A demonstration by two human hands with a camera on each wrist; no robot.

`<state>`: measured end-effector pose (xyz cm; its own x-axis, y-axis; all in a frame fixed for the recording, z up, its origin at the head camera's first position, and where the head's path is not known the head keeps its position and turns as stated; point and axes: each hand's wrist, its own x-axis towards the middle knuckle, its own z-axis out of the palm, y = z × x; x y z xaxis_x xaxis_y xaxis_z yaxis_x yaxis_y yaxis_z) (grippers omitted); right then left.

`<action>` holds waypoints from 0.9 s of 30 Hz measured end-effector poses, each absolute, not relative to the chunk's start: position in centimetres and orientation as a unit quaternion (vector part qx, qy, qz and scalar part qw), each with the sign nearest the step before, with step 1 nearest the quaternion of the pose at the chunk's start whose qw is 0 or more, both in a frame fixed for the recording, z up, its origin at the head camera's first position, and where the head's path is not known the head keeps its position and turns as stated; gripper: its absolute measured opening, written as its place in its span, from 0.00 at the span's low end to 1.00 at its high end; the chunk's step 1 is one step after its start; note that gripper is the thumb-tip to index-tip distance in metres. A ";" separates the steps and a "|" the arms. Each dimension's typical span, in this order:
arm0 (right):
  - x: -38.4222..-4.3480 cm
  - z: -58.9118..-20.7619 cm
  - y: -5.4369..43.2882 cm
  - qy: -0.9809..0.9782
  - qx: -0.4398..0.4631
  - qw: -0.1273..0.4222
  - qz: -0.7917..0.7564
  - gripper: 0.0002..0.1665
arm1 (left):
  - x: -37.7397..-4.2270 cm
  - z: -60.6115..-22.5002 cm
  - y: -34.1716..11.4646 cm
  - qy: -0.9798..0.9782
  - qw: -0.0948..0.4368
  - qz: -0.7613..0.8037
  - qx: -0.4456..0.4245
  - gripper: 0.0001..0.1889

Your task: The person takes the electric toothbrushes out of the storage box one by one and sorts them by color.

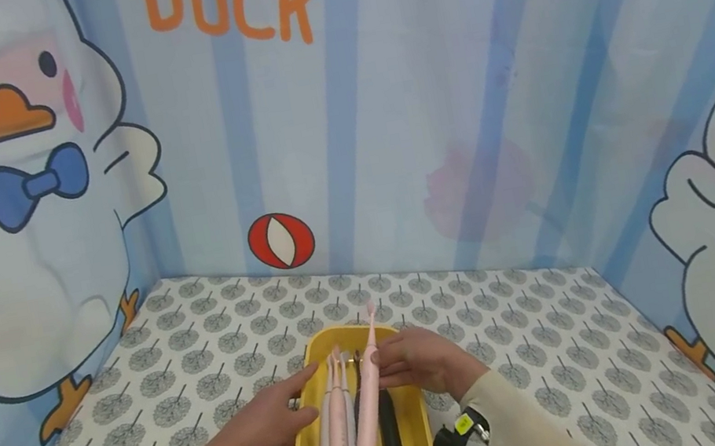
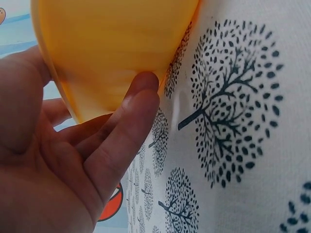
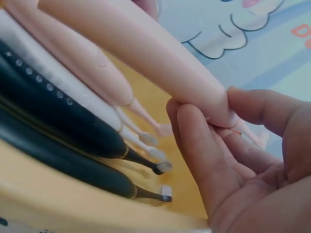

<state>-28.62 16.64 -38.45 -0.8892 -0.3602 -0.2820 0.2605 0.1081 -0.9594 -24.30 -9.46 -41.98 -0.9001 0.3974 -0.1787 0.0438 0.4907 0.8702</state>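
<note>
A pink electric toothbrush [image 1: 369,404] is pinched by my right hand [image 1: 424,359], thumb and fingers near the upper end of its handle. It slants above the yellow bin [image 1: 427,434], head pointing away from me. My left hand [image 1: 267,422] grips the bin's left side; in the left wrist view its fingers [image 2: 127,131] press the outer wall. Inside the bin lie another pink toothbrush [image 3: 87,63], white toothbrushes [image 3: 58,60] and two black toothbrushes [image 3: 58,104], roughly parallel with their heads at the far end. The held toothbrush partly hides those below it in the head view.
The bin stands on a tabletop covered with a tree-print cloth [image 1: 510,355]. A blue-striped curtain [image 1: 370,133] with duck pictures rises behind and on both sides. Dark wrist devices [image 1: 462,432] are worn on both arms.
</note>
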 end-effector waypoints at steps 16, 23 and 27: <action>-29.5 -35.2 22.9 0.697 -0.018 0.120 -0.707 0.23 | -24.1 -42.0 -9.4 0.839 0.173 0.495 0.141 0.37; -29.9 -34.3 25.3 0.700 0.007 0.067 -0.711 0.25 | -24.1 -41.9 -9.5 0.840 0.177 0.494 0.138 0.37; -29.9 -34.0 26.0 0.723 0.015 0.029 -0.690 0.29 | -24.0 -42.0 -9.5 0.837 0.181 0.498 0.140 0.37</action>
